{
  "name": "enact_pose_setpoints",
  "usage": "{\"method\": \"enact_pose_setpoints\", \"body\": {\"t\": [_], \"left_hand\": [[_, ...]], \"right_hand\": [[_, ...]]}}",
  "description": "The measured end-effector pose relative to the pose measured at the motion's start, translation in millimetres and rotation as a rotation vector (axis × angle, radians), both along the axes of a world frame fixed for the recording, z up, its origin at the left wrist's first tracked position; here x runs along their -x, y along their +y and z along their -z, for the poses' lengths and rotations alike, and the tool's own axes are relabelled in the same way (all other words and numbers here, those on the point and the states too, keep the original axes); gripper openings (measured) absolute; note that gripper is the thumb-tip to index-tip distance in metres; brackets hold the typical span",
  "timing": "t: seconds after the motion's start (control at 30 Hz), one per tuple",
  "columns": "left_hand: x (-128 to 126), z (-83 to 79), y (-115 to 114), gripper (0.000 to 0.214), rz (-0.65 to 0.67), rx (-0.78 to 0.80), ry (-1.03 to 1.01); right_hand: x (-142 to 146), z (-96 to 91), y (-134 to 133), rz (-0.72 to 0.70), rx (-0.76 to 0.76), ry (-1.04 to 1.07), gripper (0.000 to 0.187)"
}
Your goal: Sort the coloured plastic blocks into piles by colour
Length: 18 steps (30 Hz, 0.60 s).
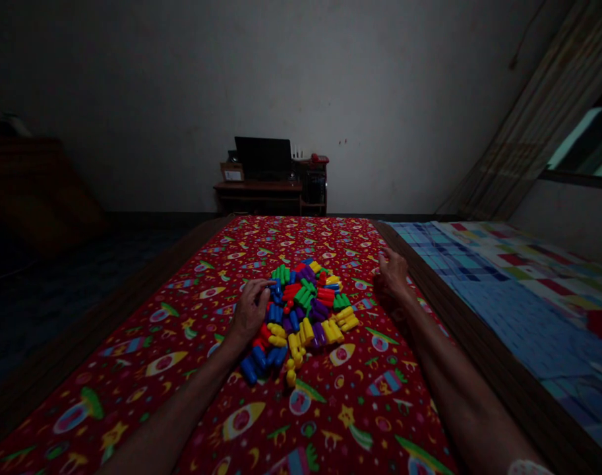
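Many bright plastic toy pegs [305, 310] sit piled mid-frame on the red rocket-print cloth [182, 369]. Your left hand [250, 311] touches the pile's left side; it is too dark to tell if it grips one. Your right hand [390, 276] rests just right of the pile, fingers loose, empty.

Plastic peg blocks [301, 310]: red, blue, yellow, green, purple; loose jumbled heap, centre of red patterned bedsheet [380, 422].
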<state>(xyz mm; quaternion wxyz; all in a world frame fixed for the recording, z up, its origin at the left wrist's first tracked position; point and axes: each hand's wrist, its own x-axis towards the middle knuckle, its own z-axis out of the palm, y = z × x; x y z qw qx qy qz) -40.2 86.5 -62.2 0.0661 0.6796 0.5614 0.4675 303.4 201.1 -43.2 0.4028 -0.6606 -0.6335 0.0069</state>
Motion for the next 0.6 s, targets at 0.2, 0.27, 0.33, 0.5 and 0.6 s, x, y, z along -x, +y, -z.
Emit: {"method": "enact_pose_setpoints", "body": {"t": [0.2,0.27,0.33,0.5,0.6], "left_hand": [[2,2.1,1,0.032,-0.005,-0.001,0.015],[3,3.0,2,0.032,-0.002,0.000,0.015],[4,3.7,3,0.031,0.000,0.009,0.012],[4,5.1,3,0.030,0.004,0.011,0.017],[5,6.0,3,0.030,0.003,-0.008,0.024]], "right_hand": [[70,-5.0,-19,-0.762,0.246,-0.182,0.041],[77,-0.6,-22,-0.823,0.300,-0.212,0.040],[75,3.9,-20,-0.787,0.330,-0.178,0.040],[53,6.6,-5,-0.638,0.387,-0.025,0.037],[33,4.1,3,-0.513,0.306,0.027,0.032]]}}
